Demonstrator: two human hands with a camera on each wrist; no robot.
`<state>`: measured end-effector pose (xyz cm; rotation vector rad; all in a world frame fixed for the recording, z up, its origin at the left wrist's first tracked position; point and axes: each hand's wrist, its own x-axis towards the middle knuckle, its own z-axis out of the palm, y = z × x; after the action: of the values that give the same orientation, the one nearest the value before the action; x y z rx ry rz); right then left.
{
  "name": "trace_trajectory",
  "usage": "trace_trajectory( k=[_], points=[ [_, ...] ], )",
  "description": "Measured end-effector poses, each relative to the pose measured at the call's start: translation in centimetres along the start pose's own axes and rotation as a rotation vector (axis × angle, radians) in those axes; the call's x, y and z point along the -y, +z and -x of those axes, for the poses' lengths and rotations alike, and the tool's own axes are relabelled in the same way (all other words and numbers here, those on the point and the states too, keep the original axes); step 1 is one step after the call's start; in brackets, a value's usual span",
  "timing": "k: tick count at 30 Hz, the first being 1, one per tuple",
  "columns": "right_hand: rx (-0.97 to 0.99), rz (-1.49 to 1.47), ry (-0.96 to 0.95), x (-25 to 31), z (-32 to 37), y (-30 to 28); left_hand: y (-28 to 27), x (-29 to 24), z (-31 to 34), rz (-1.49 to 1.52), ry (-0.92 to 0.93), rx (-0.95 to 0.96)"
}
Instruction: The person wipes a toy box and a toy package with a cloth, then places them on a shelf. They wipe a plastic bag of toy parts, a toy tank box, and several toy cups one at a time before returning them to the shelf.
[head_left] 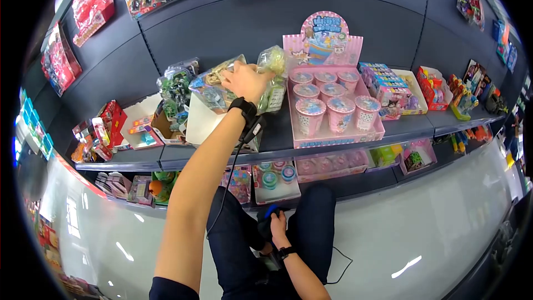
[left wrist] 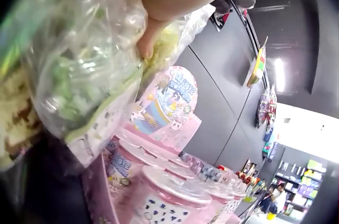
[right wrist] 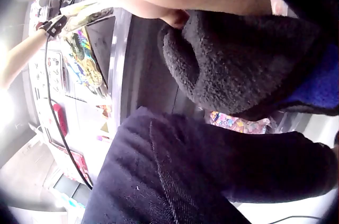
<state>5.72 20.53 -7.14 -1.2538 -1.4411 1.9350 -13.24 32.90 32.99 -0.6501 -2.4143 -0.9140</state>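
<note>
My left hand [head_left: 248, 82] reaches over the shelf and grips a clear plastic bag [head_left: 273, 95] with pale green and yellow contents. In the left wrist view, the thumb lies against the crinkled bag [left wrist: 90, 83]; the other fingertips are hidden there. Left of it, a second clear pack [head_left: 214, 90] with tan and colored pieces leans beside the fingers, behind a white open box [head_left: 202, 119]. Low between the knees, my right hand [head_left: 279, 228] holds a dark fuzzy cloth [right wrist: 233, 65] with a blue part. Its fingers are partly out of sight in the right wrist view.
Just right of the left hand stands a pink display box [head_left: 338, 142] with several lidded cups. Bagged green toys [head_left: 176, 91] sit to the left. Below, a lower shelf carries a tray [head_left: 277, 193] of small round tubs. A black cable [head_left: 226, 189] hangs from the left wrist.
</note>
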Motion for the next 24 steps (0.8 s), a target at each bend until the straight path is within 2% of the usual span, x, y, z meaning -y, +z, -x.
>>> trace_trajectory(
  k=[3, 6, 7, 9, 12, 16, 21, 22, 24],
  points=[
    [-0.056, -0.064, 0.016, -1.8, -0.9, 0.8, 0.3, -0.6, 0.3, 0.059, 0.025, -0.017],
    [0.056, -0.074, 0.036, -2.7, -1.8, 0.5, 0.4, -1.4, 0.4, 0.107, 0.126, -0.052],
    [0.038, -0.038, 0.033, -2.9, -1.9, 0.6, 0.8, -1.6, 0.4, 0.118, 0.156, -0.067],
    [0.001, 0.039, 0.023, -2.6, -1.5, 0.7, 1.6, -1.8, 0.2, 0.145, 0.215, -0.13],
    [0.04, 0.005, 0.049, -2.1, -1.5, 0.7, 2.4, -2.2, 0.0, 0.066, 0.287, -0.221],
    [0.01, 0.039, 0.104, 0.3, -0.2, 0.2, 3.3, -2.3, -1.0, 0.146, 0.317, -0.208],
    [0.018, 0.069, 0.103, -0.1, -0.7, 0.0, -1.0, -3.0, -2.6, 0.388, 0.203, -0.043],
    [0.018, 0.072, 0.103, 0.0, -0.8, 0.0, -1.9, -2.5, -3.3, 0.425, 0.28, -0.107],
    [0.027, 0.057, 0.06, -1.5, -1.5, 0.2, -3.7, -1.1, -5.0, 0.58, 0.338, -0.055]
  ],
)
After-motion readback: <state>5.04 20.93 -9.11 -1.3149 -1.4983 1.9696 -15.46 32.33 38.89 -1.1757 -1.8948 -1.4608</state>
